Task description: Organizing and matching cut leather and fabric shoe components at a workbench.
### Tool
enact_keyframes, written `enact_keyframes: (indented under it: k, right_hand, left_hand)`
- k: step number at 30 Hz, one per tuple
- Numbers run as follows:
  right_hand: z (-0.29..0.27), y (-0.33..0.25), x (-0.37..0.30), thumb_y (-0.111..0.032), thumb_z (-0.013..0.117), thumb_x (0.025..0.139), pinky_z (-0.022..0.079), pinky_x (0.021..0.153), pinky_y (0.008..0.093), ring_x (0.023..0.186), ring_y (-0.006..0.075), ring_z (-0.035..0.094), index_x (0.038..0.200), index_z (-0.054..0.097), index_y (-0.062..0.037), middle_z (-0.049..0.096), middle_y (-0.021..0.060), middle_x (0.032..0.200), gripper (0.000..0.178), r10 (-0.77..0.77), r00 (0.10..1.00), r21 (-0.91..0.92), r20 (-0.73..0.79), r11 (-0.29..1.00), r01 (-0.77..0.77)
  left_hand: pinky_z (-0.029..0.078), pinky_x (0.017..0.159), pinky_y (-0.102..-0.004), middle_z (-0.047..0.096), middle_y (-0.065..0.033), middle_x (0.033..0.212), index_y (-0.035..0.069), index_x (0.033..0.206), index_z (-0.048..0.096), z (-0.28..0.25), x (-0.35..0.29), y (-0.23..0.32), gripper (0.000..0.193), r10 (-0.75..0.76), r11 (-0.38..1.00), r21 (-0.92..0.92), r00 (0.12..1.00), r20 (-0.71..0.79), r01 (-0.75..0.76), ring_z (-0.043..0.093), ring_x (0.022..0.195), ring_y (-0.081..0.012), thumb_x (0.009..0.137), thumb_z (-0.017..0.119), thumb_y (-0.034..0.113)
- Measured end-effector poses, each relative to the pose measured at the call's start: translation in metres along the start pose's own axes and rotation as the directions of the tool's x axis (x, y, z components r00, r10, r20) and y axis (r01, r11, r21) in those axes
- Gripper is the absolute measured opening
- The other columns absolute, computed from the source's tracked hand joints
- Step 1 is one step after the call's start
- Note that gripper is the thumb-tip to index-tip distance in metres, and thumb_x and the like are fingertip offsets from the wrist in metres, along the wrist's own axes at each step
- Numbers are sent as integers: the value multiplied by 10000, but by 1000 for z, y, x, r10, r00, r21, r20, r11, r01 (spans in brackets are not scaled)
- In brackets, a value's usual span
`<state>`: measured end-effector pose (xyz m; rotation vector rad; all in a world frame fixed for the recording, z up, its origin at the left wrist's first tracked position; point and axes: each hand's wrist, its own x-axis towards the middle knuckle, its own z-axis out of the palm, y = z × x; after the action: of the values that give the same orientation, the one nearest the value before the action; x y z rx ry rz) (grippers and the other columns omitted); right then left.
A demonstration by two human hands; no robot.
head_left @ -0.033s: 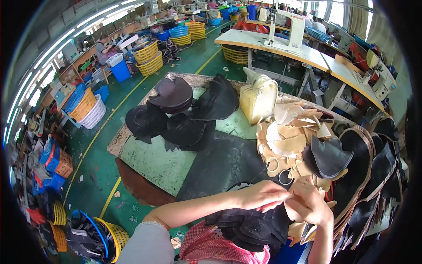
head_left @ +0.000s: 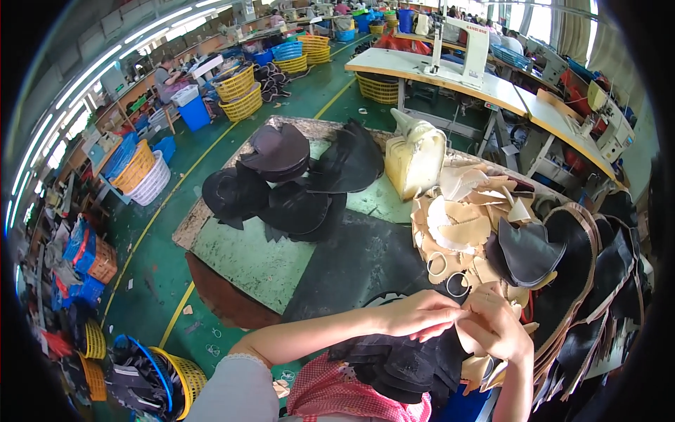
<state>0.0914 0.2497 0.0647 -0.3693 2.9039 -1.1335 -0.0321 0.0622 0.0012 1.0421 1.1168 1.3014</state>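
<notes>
My left hand (head_left: 427, 313) and my right hand (head_left: 496, 325) meet at the lower right of the table, fingertips pinched together. Whatever sits between the fingers is too small or hidden to make out. Just under the fingers shows a beige cut piece (head_left: 470, 337); whether it is held I cannot tell. A stack of black cut pieces (head_left: 404, 369) rests on my lap, below my left forearm. Beyond my hands lies a heap of beige cut pieces (head_left: 457, 224), with two pale rings (head_left: 457, 284) on its near side. Black curved pieces (head_left: 526, 252) lie just past my right hand.
Stacks of black pieces (head_left: 295, 209) cover the table's far left. A cut-open yellowish plastic container (head_left: 415, 165) stands at the back beside a dark mat (head_left: 358, 260). Black strips (head_left: 598, 281) hang at the right edge. A sewing machine (head_left: 472, 53) stands on a bench (head_left: 450, 74) behind.
</notes>
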Motion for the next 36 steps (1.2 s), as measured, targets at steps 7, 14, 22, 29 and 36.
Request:
enact_keyframes:
  k: [7, 14, 22, 29, 36]
  right_hand:
    - [25, -21, 0, 34, 770, 773, 536, 674, 272, 724, 153, 677, 912, 712, 8, 710, 78, 844, 153, 251, 824, 196, -508, 965, -173]
    - [33, -14, -12, 40, 743, 824, 560, 668, 247, 727, 141, 722, 949, 729, 29, 739, 88, 788, 126, 375, 861, 422, -343, 881, -215]
    - [44, -16, -22, -56, 785, 751, 530, 608, 263, 643, 145, 695, 839, 699, -1, 710, 83, 716, 135, 255, 805, 178, -536, 966, -188]
    - [50, -16, -40, -64, 751, 732, 522, 611, 258, 637, 118, 667, 879, 720, -4, 700, 74, 717, 162, 314, 800, 226, -511, 947, -227]
    - [50, -7, -42, -116, 561, 897, 472, 881, 291, 957, 156, 598, 975, 542, -36, 618, 70, 1002, 113, 441, 878, 880, -188, 473, -49]
  left_hand:
    - [424, 546, -230, 527, 2, 764, 41, 906, 504, 14, -9, 14, 325, 134, 985, 138, 971, -198, -107, 500, 603, -59, 1093, 380, 276]
    - [498, 632, -382, 630, -85, 809, 35, 922, 533, 30, -13, 10, 83, 374, 677, 731, 894, -246, -82, 646, 699, -280, 975, 522, 97]
    - [434, 616, -384, 574, -101, 734, 17, 728, 608, 41, 4, 12, 327, 542, 561, 825, 782, -306, -65, 548, 669, -276, 956, 645, 249]
    - [423, 518, -265, 639, -53, 652, -7, 829, 744, 35, 10, 12, 343, 88, 920, 387, 938, -336, 52, 564, 581, -72, 938, 703, 316]
    - [459, 797, -241, 593, -13, 1003, 36, 1079, 549, 26, -6, 4, 139, 0, 980, -197, 989, -147, -29, 552, 898, -65, 960, 602, 84]
